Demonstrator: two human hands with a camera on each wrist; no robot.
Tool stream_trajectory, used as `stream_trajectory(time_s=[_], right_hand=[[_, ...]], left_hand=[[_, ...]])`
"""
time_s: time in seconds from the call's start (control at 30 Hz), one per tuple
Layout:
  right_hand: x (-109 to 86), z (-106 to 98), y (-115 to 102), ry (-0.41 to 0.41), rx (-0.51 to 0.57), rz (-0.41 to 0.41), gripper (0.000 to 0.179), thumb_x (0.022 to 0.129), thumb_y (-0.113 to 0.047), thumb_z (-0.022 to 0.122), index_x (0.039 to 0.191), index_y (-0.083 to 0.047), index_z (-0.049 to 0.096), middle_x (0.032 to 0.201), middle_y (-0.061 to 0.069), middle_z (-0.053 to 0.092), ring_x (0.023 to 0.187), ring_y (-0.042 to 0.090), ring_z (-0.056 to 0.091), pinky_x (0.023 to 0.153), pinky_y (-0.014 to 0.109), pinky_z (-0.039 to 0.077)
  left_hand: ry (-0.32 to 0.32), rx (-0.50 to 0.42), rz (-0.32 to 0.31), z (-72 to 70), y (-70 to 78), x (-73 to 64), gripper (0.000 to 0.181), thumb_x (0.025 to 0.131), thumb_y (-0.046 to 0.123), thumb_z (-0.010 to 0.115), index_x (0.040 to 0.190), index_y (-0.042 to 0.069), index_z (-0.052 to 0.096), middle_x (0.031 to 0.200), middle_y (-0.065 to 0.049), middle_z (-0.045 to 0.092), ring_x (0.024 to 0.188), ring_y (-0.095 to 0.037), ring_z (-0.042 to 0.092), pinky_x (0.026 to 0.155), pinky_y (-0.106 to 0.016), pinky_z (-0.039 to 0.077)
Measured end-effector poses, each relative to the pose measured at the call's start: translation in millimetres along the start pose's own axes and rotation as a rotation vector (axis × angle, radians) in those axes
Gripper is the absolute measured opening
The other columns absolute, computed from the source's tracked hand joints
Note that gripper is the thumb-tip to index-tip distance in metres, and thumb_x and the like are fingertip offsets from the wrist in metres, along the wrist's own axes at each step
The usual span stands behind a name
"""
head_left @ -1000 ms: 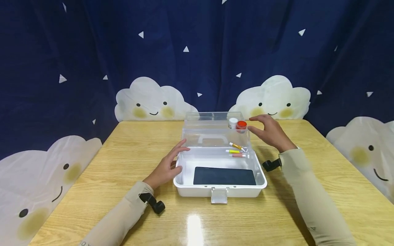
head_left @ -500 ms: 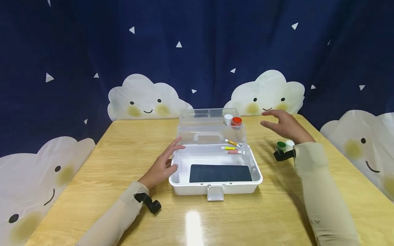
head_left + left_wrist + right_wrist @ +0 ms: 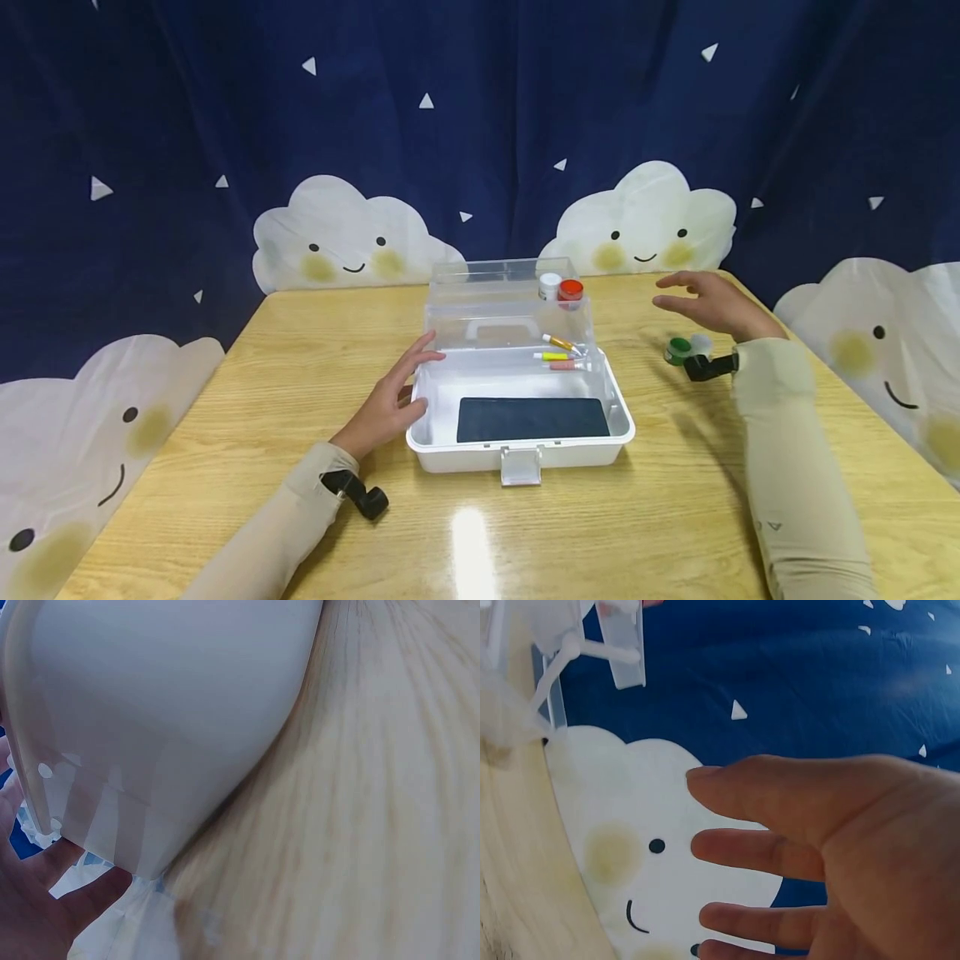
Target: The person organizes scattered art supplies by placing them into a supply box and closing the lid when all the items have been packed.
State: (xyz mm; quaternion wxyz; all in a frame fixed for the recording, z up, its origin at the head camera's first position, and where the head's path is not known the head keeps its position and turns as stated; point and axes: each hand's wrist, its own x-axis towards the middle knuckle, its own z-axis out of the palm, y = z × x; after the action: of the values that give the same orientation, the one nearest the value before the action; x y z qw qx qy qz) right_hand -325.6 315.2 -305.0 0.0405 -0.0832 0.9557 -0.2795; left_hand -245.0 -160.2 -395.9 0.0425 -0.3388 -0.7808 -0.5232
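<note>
A white storage box (image 3: 517,455) with clear raised tiers stands on the table. My left hand (image 3: 378,412) rests against its left side, thumb at the rim, with straight fingers touching the rear corner in the left wrist view. On the clear tiers are a white jar (image 3: 549,287), a red-topped jar (image 3: 571,292) and small orange (image 3: 558,342), yellow (image 3: 551,356) and pink (image 3: 562,365) tubes. A dark flat rectangle (image 3: 532,419) lies inside the box. To the right, my right hand (image 3: 716,302) hovers with fingers spread, holding nothing, beyond a green jar (image 3: 677,351) and a white-topped jar (image 3: 701,345).
The wooden table (image 3: 300,350) extends on both sides of the box. A hinged latch (image 3: 521,467) hangs from the box's front. Behind the table hangs a dark blue curtain (image 3: 480,100) printed with clouds and triangles.
My right hand has moved right, away from the red-topped jar, and the green and white-topped jars have come into view below it. My left hand stays against the box.
</note>
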Motion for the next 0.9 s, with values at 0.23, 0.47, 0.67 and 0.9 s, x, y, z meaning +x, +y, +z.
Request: stream_trajectory(time_s=[0.23,0.47,0.67,0.9], right_hand=[[-0.8,-0.4,14.5,-0.038,0.005,-0.003,0.071,0.093,-0.053,0.053,0.140,-0.001,0.044,0.148,0.029,0.031,0.131,0.055,0.025,0.100,0.066,0.031],[-1.2,-0.2,27.8,-0.046,0.022,-0.016,0.069,0.094,-0.051,0.053,0.140,0.001,0.043,0.146,0.031,0.032,0.129,0.055,0.027,0.098,0.065,0.033],[-2.3,-0.7,31.8,-0.063,0.033,-0.010,0.070,0.093,-0.052,0.055,0.139,0.000,0.044,0.146,0.030,0.033,0.130,0.054,0.028,0.099,0.065,0.031],[-4.3,-1.0,40.9,-0.089,-0.009,0.003,0.069,0.093,-0.051,0.055,0.139,-0.002,0.043,0.146,0.029,0.034,0.128,0.055,0.031,0.097,0.065,0.033]], left_hand=[[0.004,0.002,0.003,0.8,-0.4,-0.1,0.059,0.082,-0.014,0.050,0.138,0.003,0.044,0.161,-0.011,0.013,0.142,-0.031,0.026,0.097,-0.058,0.041],[0.008,0.009,-0.004,1.3,-0.1,0.0,0.060,0.082,-0.016,0.051,0.139,0.003,0.044,0.161,-0.012,0.013,0.142,-0.034,0.025,0.098,-0.058,0.040],[0.007,-0.011,-0.004,0.8,0.5,-1.1,0.060,0.082,-0.015,0.050,0.139,0.003,0.043,0.161,-0.011,0.012,0.142,-0.031,0.025,0.095,-0.058,0.042],[0.005,-0.016,-0.005,1.0,1.9,-0.6,0.060,0.082,-0.015,0.050,0.139,0.003,0.043,0.161,-0.012,0.012,0.142,-0.034,0.025,0.097,-0.058,0.041]])
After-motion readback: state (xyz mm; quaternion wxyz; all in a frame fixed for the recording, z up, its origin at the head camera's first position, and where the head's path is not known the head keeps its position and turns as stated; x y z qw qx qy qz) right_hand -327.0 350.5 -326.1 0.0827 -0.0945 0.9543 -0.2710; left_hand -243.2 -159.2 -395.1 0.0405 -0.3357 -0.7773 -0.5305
